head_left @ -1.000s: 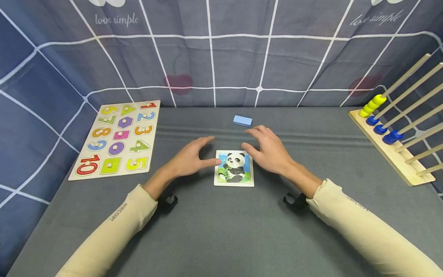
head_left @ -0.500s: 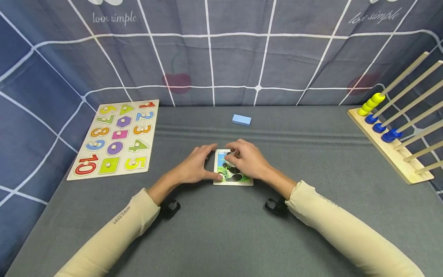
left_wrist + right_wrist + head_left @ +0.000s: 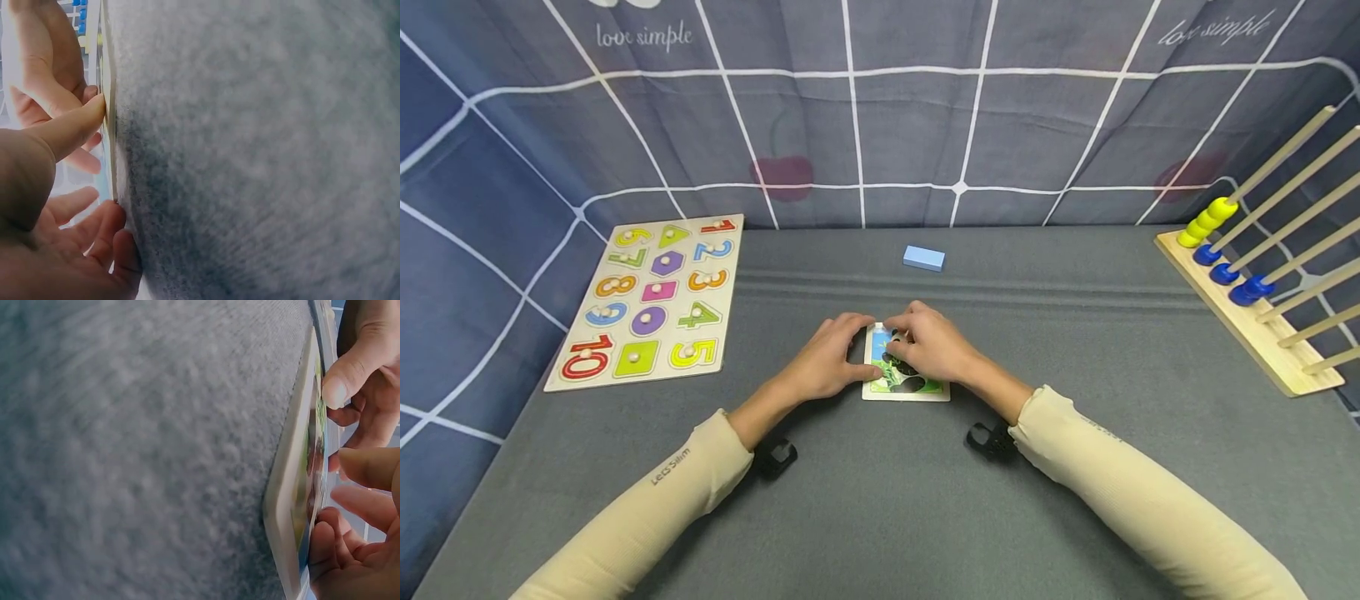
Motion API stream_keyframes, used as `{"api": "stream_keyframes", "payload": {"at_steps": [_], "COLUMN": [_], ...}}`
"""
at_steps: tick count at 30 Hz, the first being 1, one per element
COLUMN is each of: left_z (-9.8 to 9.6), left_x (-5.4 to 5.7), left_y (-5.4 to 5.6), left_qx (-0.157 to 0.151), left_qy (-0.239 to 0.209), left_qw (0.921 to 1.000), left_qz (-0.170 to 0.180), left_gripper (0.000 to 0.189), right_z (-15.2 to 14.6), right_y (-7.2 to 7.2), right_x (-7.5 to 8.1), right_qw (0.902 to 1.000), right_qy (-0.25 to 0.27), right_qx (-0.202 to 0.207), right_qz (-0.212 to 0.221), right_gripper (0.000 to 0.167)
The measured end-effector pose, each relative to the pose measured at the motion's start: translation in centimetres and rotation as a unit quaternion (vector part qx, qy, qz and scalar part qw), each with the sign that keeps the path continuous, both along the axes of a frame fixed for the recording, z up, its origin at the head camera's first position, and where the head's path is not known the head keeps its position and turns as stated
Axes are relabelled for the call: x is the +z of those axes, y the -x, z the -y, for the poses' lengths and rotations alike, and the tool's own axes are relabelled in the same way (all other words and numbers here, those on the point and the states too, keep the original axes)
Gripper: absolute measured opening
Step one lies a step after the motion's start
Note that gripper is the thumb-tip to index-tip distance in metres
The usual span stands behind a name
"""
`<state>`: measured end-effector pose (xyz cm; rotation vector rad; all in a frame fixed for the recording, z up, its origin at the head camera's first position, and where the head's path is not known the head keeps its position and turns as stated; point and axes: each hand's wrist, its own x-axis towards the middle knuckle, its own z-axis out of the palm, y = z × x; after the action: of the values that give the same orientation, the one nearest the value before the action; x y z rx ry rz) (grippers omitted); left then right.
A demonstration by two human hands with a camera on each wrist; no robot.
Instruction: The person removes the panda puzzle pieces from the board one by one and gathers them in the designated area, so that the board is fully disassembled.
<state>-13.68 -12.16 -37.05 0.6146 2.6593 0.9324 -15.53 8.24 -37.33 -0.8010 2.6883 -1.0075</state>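
A square panda picture puzzle (image 3: 917,396) with a pale frame lies flat on the grey table; the hands cover part of its picture. My left hand (image 3: 825,360) holds its left side, with the thumb on the top face and the fingertips around the far left corner. Over the upper right of the picture is my right hand (image 3: 936,346), its bent fingertips touching the puzzle. In the right wrist view its thumb (image 3: 365,467) stays apart from the fingers, and no loose piece shows between them.
A blue block (image 3: 923,258) lies behind the puzzle. To the left is a number-and-shape peg board (image 3: 651,304); at the right stands a wooden bead rack (image 3: 1247,308) with tilted-looking rods. A grey-blue curtain (image 3: 917,125) hangs along the back.
My right hand has come in from the right and down onto the picture. My left hand has closed in on the puzzle's left edge. The puzzle keeps its place.
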Motion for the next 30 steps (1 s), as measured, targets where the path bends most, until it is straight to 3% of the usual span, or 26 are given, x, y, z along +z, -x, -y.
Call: {"api": "stream_keyframes", "payload": {"at_steps": [16,20,25,30], "left_z": [0.0,0.0,0.1,0.1], "left_x": [0.0,-0.1,0.0,0.0], "left_y": [0.3,0.5,0.6,0.7], "left_qx": [0.005,0.003,0.001,-0.003], "left_qy": [0.005,0.005,0.0,-0.003], "left_qw": [0.9999,0.9999,0.9999,0.9999], "left_qz": [0.009,0.013,0.016,0.013], "left_gripper": [0.078,0.079,0.079,0.078], "right_z": [0.5,0.3,0.0,-0.2], "right_y": [0.2,0.5,1.1,1.3], "right_x": [0.3,0.3,0.2,0.2], "right_qw": [0.9991,0.9994,0.9998,0.9985], "right_qy": [-0.031,-0.03,-0.003,0.036], "right_qx": [-0.011,0.0,0.021,0.018], "right_qz": [0.028,0.015,-0.002,0.038], "right_gripper": [0.03,0.029,0.026,0.027]}}
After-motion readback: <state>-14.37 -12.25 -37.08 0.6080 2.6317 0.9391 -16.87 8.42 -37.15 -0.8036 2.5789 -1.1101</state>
